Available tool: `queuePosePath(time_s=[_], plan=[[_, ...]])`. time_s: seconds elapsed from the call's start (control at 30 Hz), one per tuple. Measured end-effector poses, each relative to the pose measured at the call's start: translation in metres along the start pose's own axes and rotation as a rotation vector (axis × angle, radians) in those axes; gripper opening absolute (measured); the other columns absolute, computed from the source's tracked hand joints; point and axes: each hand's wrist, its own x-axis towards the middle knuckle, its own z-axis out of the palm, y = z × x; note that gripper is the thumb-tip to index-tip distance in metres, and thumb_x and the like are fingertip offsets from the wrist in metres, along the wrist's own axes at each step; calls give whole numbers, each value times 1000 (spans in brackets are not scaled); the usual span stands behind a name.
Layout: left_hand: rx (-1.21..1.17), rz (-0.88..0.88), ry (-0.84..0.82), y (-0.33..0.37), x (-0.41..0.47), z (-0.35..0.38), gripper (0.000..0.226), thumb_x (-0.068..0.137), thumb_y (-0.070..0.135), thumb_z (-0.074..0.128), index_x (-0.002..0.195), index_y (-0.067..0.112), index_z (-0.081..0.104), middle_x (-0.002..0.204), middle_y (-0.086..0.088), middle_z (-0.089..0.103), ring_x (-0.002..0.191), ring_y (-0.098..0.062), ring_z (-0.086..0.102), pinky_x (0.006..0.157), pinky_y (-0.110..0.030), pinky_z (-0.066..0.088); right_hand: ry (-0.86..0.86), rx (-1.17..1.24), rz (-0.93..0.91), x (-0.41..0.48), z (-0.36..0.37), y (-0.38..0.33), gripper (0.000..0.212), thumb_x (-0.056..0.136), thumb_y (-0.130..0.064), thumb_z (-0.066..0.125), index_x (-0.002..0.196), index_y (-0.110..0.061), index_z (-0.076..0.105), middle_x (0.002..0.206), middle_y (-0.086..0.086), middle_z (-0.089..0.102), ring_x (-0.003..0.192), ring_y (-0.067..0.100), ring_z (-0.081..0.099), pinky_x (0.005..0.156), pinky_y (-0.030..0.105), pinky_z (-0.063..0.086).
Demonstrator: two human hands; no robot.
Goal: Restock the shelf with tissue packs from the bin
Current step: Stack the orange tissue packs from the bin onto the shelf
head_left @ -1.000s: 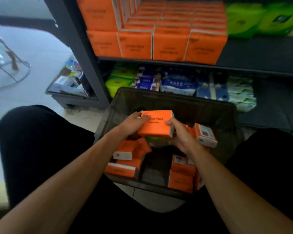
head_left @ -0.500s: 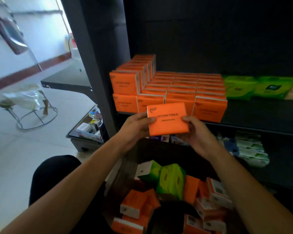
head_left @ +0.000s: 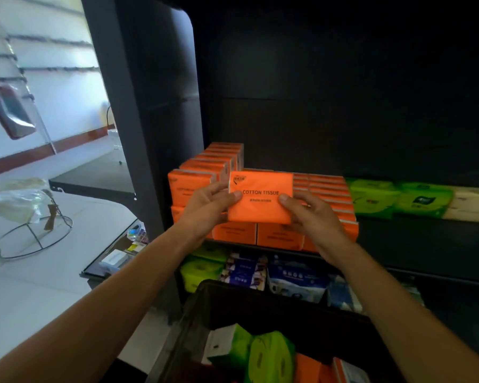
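Note:
An orange pack labelled COTTON TISSUE [head_left: 260, 197] is held upright in front of the shelf, its printed face toward me. My left hand [head_left: 208, 205] pinches its left edge and my right hand [head_left: 310, 214] pinches its right edge. Just behind it, stacked orange tissue packs [head_left: 197, 183] fill the left of the dark shelf [head_left: 426, 239], two layers high at the far left. The dark bin [head_left: 260, 302] sits below between my arms, holding green and orange packs [head_left: 268, 357].
Green tissue packs [head_left: 398, 197] and pale ones [head_left: 470, 205] lie right of the orange stacks. A lower shelf holds green, blue and white packs [head_left: 296, 277]. The shelf's dark upright post [head_left: 133, 134] stands at left, beside a white floor with a wire stand [head_left: 31, 233].
Both hands lifted the orange pack out of the bin and up to the shelf; since half a second ago it has risen in front of the upper layer of orange stacks.

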Motion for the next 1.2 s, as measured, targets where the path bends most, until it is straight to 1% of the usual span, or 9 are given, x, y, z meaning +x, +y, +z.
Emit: queuePosePath(time_s=[0.2,0.27,0.33,0.43,0.57,0.77,0.83,0.97,1.2], plan=[[120,54,39,-8,38,6,35,94,24,54,129,29,50,122,3,62,110,-13,60,91,-32,50,11,-270,-110,46,-7,-7,32,81,-39,72,109,-24,69,106,-2,68,96,18,65,80,39,56],[253,91,24,-13,54,12,51,92,29,53,141,32,38,140,9,44,124,-7,43,109,-31,32,30,-281,-113,64,-10,-7,28,81,-39,72,104,-23,70,102,2,69,92,20,66,79,39,56],[413,135,64,-18,65,21,61,94,23,51,148,31,24,150,14,22,130,5,19,109,-16,9,74,-255,-103,84,-11,-4,29,79,-40,74,99,-20,70,97,5,70,89,21,67,80,39,55],[647,204,218,-31,88,34,78,90,22,54,152,25,8,159,-1,5,146,-12,-1,118,-30,-4,115,-256,-92,118,-9,4,25,84,-33,70,104,-18,68,98,0,69,88,15,66,75,28,54],[780,244,307,-49,134,40,79,84,19,57,150,22,15,155,-9,9,145,-26,5,119,-40,5,169,-272,-116,173,-4,21,22,84,-26,72,102,-15,68,93,2,69,80,12,64,72,29,55],[892,150,46,-62,221,48,63,90,22,50,148,25,24,154,-4,9,142,-25,14,118,-37,17,293,-358,-156,260,-3,44,14,78,-23,77,80,-19,64,78,7,68,72,19,62,78,41,54],[902,123,37,-66,242,48,62,90,19,49,147,21,26,152,-8,11,141,-28,17,117,-36,18,312,-403,-172,282,1,48,12,78,-22,76,79,-19,65,80,7,70,76,20,65,81,40,54],[932,45,0,-75,264,46,60,89,24,50,144,21,27,151,-8,10,140,-29,19,116,-39,21,332,-530,-123,304,13,55,27,81,-22,72,108,-15,71,102,8,73,100,22,66,91,32,51],[1018,18,74,-77,271,60,63,87,36,53,142,18,26,139,-14,27,132,-33,29,108,-42,28,430,-488,-45,304,15,66,18,82,-30,72,90,-21,59,104,7,69,101,23,63,88,31,48]])
